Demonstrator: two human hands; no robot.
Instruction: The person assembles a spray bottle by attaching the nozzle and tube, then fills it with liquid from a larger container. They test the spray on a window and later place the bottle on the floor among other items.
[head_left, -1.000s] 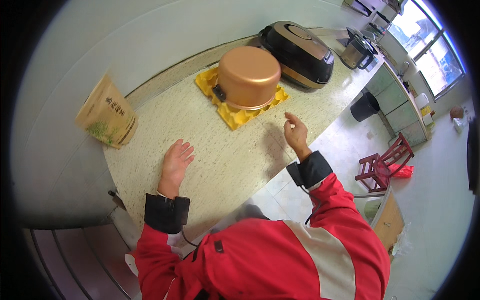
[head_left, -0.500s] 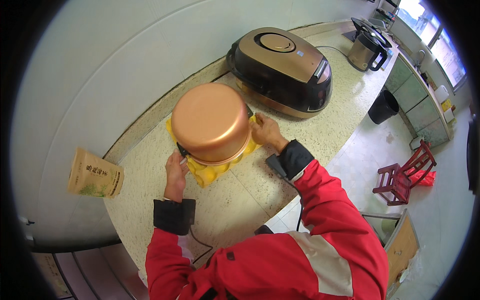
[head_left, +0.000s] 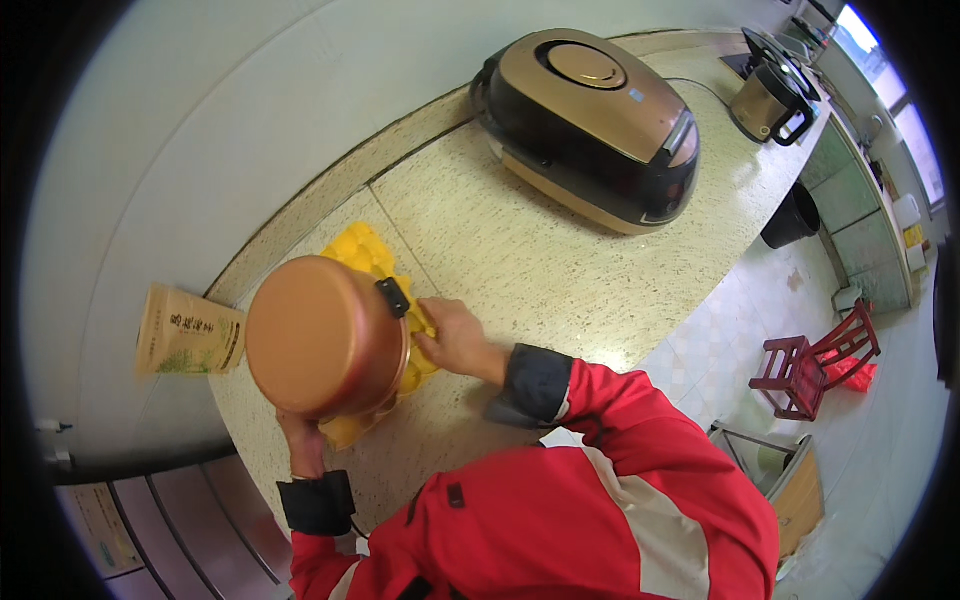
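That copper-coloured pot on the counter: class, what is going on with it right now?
A person in a red jacket grips the upside-down copper pot with both hands: the left hand at its near rim, the right hand at the side by the black handle. The pot sits over a yellow mat on the speckled counter. A paper packet lies to the left; a rice cooker and kettle stand further along.

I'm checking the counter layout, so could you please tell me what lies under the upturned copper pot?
A bumpy yellow mat shows under the copper pot, poking out at its far and near edges. Its middle and whatever is inside the pot are covered.
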